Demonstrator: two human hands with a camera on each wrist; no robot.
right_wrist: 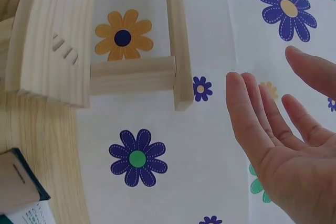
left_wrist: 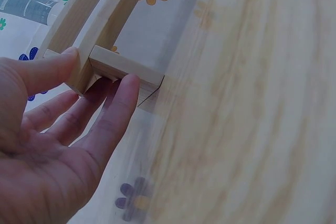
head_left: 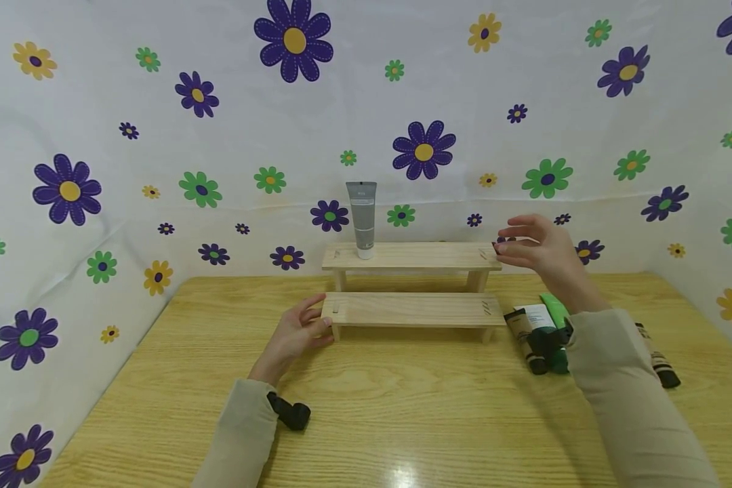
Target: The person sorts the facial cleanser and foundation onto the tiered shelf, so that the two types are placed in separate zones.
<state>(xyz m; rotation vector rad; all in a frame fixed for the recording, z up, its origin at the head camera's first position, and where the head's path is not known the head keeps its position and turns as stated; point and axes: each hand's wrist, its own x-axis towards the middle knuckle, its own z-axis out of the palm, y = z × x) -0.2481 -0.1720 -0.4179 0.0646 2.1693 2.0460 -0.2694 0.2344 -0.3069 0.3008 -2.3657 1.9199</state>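
Left hand (head_left: pixel 294 335) grips the 2-tier rack (head_left: pixel 411 310) at left; right hand (head_left: pixel 543 252) hovers nearby, empty, loosely extended.

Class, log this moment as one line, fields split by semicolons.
left hand: grips lower shelf at left end; right hand: empty, near upper shelf; gray tube: upright on upper shelf; other tubes: right of shelves

The stepped stand (head_left: pixel 415 308) is pale wood, smooth and matt, its straight grain running along the boards. The worktop (head_left: pixel 366 413) shows a yellowish wood-grain finish, glossy enough to reflect a bright spot. The grey tube (head_left: pixel 362 217) looks like smooth plastic. The flowered backdrop (head_left: pixel 341 122) looks like thin, smooth sheeting, lightly creased. The sleeves (head_left: pixel 625 386) are matt cloth.
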